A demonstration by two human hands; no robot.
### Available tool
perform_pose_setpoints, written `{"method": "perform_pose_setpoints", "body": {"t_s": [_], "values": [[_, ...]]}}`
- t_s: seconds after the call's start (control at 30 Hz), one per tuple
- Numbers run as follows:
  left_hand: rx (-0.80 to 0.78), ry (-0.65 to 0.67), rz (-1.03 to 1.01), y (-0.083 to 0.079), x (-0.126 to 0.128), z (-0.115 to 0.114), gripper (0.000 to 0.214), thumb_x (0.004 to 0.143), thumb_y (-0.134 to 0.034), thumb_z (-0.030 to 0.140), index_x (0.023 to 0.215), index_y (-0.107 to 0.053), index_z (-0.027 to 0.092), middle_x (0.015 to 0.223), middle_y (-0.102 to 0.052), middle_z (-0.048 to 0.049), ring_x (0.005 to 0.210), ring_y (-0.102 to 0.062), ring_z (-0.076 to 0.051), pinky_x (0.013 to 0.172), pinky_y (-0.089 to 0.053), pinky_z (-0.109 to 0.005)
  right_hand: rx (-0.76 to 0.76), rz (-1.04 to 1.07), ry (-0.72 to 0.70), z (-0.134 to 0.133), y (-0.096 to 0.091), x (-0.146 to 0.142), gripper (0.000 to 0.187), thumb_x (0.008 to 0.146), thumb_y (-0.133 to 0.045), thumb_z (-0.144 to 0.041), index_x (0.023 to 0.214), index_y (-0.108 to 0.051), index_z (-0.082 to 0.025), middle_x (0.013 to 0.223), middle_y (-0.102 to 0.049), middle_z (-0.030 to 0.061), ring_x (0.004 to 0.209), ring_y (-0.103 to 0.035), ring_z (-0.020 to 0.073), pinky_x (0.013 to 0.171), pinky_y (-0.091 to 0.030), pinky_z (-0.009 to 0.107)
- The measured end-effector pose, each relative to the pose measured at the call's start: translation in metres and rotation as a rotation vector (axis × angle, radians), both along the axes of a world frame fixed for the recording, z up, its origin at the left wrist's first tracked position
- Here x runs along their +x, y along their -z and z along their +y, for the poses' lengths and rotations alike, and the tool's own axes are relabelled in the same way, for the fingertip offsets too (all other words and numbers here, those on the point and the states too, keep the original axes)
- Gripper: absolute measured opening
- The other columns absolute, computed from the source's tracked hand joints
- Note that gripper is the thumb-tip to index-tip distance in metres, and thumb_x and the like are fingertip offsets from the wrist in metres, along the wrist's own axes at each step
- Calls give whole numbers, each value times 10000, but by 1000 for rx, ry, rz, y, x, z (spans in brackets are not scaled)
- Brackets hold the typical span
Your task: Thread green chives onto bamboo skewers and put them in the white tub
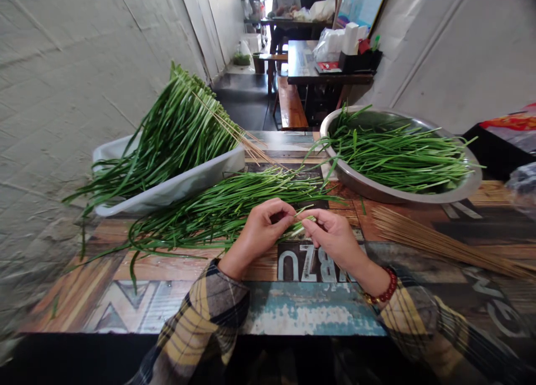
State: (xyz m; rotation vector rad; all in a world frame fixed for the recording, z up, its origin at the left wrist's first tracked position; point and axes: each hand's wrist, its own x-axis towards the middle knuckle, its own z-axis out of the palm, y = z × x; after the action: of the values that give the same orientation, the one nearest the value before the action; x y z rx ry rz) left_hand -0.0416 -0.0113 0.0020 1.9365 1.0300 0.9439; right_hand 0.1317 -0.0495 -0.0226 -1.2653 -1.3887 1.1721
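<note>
My left hand (263, 227) and my right hand (330, 232) meet over the table's middle, both pinched closed on the pale root ends of a few green chive stalks (302, 222). A loose pile of chives (221, 203) lies on the table just beyond and left of my left hand. Behind it, a white tray (167, 191) holds chives threaded on bamboo skewers. A steel bowl (379, 191) with more chives sits at the right rear. A red bead bracelet is on my right wrist.
A bundle of bare bamboo skewers (435, 241) lies to the right of my right hand. The patterned table (310, 312) abuts a wall on the left. Farther back stand a bench, a dark table with boxes and bags, and a seated person (285, 0).
</note>
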Motion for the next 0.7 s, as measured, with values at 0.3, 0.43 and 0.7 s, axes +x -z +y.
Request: {"method": "perform_pose_setpoints", "body": {"t_s": [0.3, 0.43, 0.7], "values": [[88, 18, 43, -1, 0, 0, 124, 841, -600, 175, 750, -684, 166, 738, -644, -28, 714, -575, -140, 671, -446, -251, -5, 58, -19, 3, 5, 0, 247, 828, -602, -329, 1013, -608, -166, 609, -561, -49, 402, -471, 62, 396, -366, 188], [92, 26, 47, 0, -1, 1, 120, 840, -604, 162, 752, -686, 165, 746, -644, -27, 729, -581, -141, 682, -443, -252, 0, 110, -38, 3, 4, 0, 366, 830, -612, -327, 1159, -548, -180, 626, -550, -64, 411, -467, 60, 394, -371, 184], [83, 16, 37, 4, -1, 0, 104, 835, -610, 148, 753, -673, 164, 755, -655, -24, 723, -588, -138, 683, -446, -250, 11, 102, -36, 2, 4, 0, 269, 844, -605, -330, 1064, -561, -182, 617, -544, -67, 411, -463, 57, 401, -358, 186]]}}
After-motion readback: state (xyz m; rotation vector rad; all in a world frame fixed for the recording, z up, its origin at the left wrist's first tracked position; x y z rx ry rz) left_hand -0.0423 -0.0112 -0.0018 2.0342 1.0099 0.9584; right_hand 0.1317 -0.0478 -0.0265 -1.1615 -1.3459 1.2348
